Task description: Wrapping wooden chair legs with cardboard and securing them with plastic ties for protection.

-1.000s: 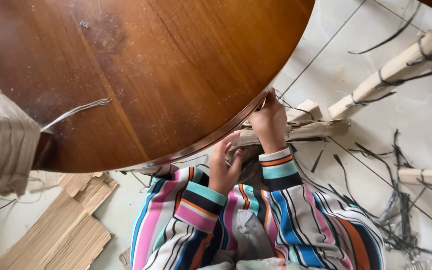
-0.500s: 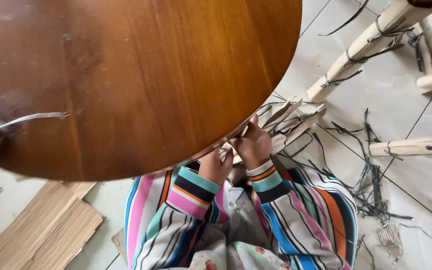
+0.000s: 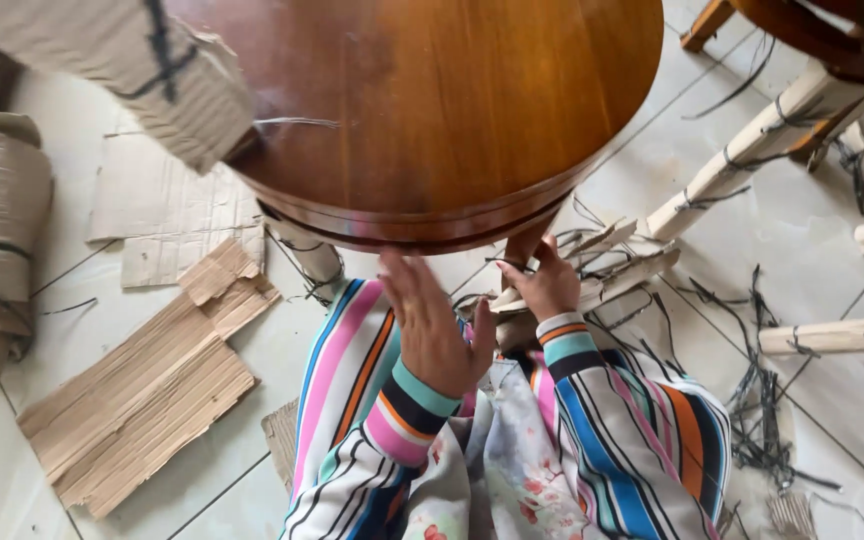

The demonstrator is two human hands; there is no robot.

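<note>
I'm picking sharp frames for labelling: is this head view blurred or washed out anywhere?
Head view: the left hand is slightly motion-smeared; the right hand and round wooden tabletop look crisp; soft glare sheens the tabletop; even daylight on the pale tiled floor, faint shadows; the cardboard-wrapped piece at top left looks soft.

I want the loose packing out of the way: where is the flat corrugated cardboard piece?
The flat corrugated cardboard piece lies on the tiled floor, lower left in the head view, left of the striped sleeve.

Tan cardboard wrapping (image 3: 142, 65) top left
</note>
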